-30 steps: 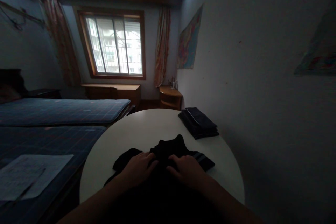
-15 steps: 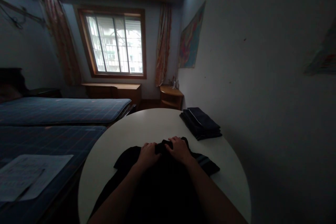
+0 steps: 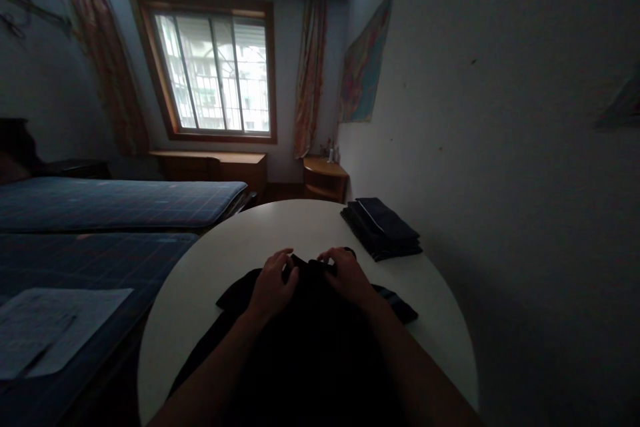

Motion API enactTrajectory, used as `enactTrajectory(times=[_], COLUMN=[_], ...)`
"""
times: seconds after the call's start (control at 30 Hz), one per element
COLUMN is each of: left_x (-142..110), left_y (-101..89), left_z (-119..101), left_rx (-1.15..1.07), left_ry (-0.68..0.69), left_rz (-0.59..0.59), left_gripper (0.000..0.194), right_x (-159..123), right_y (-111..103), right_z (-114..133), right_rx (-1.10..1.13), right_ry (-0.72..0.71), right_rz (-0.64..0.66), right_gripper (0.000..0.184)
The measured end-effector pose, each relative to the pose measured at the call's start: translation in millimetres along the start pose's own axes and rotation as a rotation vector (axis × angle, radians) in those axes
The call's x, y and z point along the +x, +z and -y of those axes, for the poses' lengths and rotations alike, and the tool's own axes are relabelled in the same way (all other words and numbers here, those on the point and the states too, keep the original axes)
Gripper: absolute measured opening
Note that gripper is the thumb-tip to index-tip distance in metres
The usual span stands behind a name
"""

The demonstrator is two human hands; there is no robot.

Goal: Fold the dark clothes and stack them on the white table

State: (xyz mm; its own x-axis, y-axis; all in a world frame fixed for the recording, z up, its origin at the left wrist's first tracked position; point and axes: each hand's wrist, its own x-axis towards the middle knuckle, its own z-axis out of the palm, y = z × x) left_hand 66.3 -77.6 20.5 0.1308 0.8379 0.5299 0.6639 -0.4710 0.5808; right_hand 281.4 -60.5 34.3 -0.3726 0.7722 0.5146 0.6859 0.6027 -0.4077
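A black shirt [image 3: 310, 340] lies spread on a round white table [image 3: 185, 320], its sleeve with pale stripes showing at the right. My left hand [image 3: 273, 283] is at the left of its collar; the fingers are bent and apart from the thumb, with a gap between them. At the right of the collar, my right hand [image 3: 347, 275] touches the cloth with curved fingers, thumb and forefinger apart. Dark cloth and dim light hide exactly where the fingertips meet the fabric. Further back on the table sits a stack of folded dark clothes [image 3: 383, 227].
Left of the table are beds with blue plaid mattresses [image 3: 125, 203], and a sheet of paper [image 3: 65, 327] lies on the nearer one. The wall [image 3: 525, 213] runs along the right. A corner shelf [image 3: 325, 167] stands behind the table.
My left fingers have loosened and lifted at the collar, opening a gap to the thumb. My right hand has shifted slightly right. The view has tipped down slightly.
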Motion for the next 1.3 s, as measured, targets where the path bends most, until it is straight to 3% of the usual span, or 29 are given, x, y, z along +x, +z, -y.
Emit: enactTrajectory(times=[0.13,0.23,0.3,0.37,0.47,0.57,0.7,0.83,0.93,1.07,1.17,1.3], left_x=[2.8,4.0,3.6,2.0,-2.4,-7.6,-11.3,-8.9,-6.1,-5.3,-5.4,-2.6], left_y=[-7.5,-13.3,-16.6,-19.4,-22.7,-24.6,-22.8,-19.2,-18.1,-16.9,-14.2,-9.6], left_z=[3.9,2.8,-0.9,-6.1,-13.6,-18.3,-20.0,-17.7,-13.2,-7.5,-3.9,6.2], left_rx=[-0.089,-0.013,0.05,0.084,0.125,0.15,0.167,0.194,0.189,0.149,0.099,0.054], left_ry=[-0.192,-0.138,-0.117,-0.097,-0.005,0.075,0.097,0.13,0.205,0.282,0.221,-0.033], left_rz=[0.093,0.198,0.25,0.305,0.433,0.506,0.455,0.29,0.149,0.011,-0.01,0.016], left_gripper=[0.028,0.031,0.048,0.059,0.056,0.04,0.024,0.017,0.01,0.006,0.013,0.023], right_x=[-6.0,-6.7,-5.8,-5.3,-6.4,-8.8,-10.8,-9.2,-5.7,-1.3,-1.2,-3.9], right_y=[-13.5,-24.2,-28.8,-30.8,-31.4,-32.0,-33.5,-33.5,-32.2,-29.7,-27.7,-25.5], right_z=[9.0,14.8,16.1,15.4,12.5,10.6,12.1,15.7,16.2,12.1,8.1,4.4], right_rx=[0.037,0.076,0.095,0.066,-0.07,-0.234,-0.367,-0.42,-0.413,-0.307,-0.249,-0.152], right_ry=[0.027,0.046,0.09,0.149,0.216,0.202,0.199,0.302,0.311,0.23,0.132,0.022], right_rz=[0.156,0.238,0.235,0.212,0.226,0.284,0.29,0.29,0.247,0.032,-0.159,-0.281], right_gripper=[0.014,0.026,0.041,0.041,0.025,0.026,0.045,0.058,0.052,0.037,0.033,0.024])
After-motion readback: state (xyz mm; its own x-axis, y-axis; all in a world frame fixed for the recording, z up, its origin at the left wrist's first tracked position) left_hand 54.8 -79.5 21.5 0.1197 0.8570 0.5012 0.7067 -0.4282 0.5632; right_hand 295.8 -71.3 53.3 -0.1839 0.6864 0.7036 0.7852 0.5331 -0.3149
